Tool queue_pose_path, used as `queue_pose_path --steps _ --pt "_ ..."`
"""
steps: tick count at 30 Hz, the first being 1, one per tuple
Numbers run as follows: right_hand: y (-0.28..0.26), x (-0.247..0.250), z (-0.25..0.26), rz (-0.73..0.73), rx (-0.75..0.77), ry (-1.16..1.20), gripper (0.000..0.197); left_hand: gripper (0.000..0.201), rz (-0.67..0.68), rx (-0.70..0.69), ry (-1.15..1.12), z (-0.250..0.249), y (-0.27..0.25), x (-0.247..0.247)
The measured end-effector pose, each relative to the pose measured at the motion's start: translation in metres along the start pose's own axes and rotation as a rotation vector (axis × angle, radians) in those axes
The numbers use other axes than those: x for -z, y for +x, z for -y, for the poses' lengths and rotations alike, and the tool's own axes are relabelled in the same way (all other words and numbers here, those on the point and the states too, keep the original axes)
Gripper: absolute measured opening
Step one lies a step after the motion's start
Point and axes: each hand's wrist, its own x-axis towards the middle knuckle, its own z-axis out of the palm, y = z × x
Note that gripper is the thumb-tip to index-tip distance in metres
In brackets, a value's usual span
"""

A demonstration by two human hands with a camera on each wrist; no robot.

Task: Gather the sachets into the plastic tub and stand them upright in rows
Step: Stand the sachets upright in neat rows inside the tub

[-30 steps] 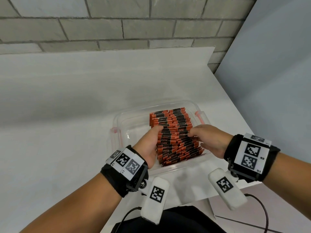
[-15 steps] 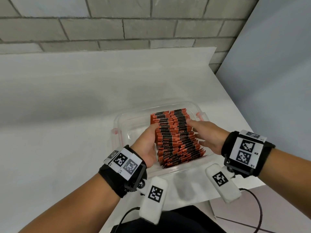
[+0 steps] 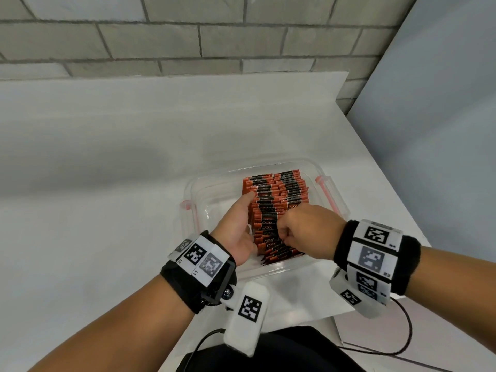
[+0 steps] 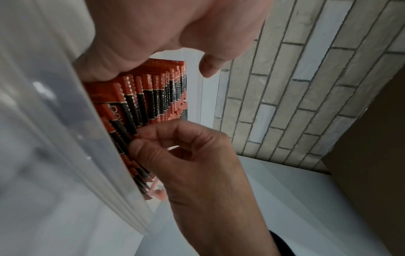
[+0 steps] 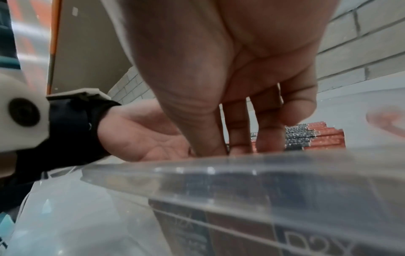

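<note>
A clear plastic tub (image 3: 271,165) sits near the table's front right corner. Orange and black sachets (image 3: 279,194) stand on edge in it, in packed rows that lean a little. My left hand (image 3: 241,213) lies flat against the left side of the rows, fingers straight. My right hand (image 3: 284,232) is over the near middle of the rows, fingers curled. In the left wrist view the right hand (image 4: 140,138) pinches sachet tops (image 4: 149,97) between thumb and forefinger. The right wrist view shows its fingers (image 5: 238,131) reaching down behind the tub's rim (image 5: 241,173).
The white table (image 3: 107,183) stretches left and back to a brick wall (image 3: 214,36). A grey panel (image 3: 442,103) stands at the right. The table's right edge runs close to the tub. The tub's left part (image 3: 214,208) holds no sachets. Pink clips (image 3: 326,187) sit on its short sides.
My right hand left the right side of the rows, came to their near middle and curled its fingers onto the sachet tops. My left hand stays against the left side.
</note>
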Motion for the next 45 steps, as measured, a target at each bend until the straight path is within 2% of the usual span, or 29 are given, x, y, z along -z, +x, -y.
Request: queue_pose_path --steps 7,10,18,23,26,31,35,41,45 --pt "-0.002 0.001 0.007 0.013 -0.033 -0.164 0.021 0.03 -0.032 0.011 0.039 0.0 -0.004 -0.002" --pt "-0.003 0.003 0.011 0.01 0.007 -0.197 0.022 0.028 -0.054 0.034 0.059 -0.001 -0.005 -0.003" --pt "-0.003 0.0 0.019 0.001 0.106 -0.29 0.023 0.031 0.028 0.114 0.065 0.003 0.001 -0.002" --pt "-0.002 0.006 0.009 -0.012 0.086 -0.208 0.014 0.034 0.019 0.069 0.089 0.005 0.002 0.004" --pt "-0.004 0.004 0.001 -0.062 0.109 -0.108 0.021 0.035 0.046 0.084 0.059 0.007 0.004 0.005" --pt "-0.005 -0.003 -0.001 -0.033 0.12 -0.102 0.021 0.04 0.046 0.097 0.064 0.007 0.006 0.003" --pt "-0.006 -0.001 -0.007 -0.114 0.151 -0.012 0.024 0.042 0.058 0.12 0.075 0.005 0.003 0.002" --pt "-0.013 -0.007 -0.007 0.133 0.164 -0.097 0.046 0.044 0.076 0.133 0.101 0.006 0.006 0.003" --pt "-0.015 0.006 -0.008 0.016 0.094 0.073 0.048 0.035 0.024 0.064 0.108 0.006 0.009 0.004"
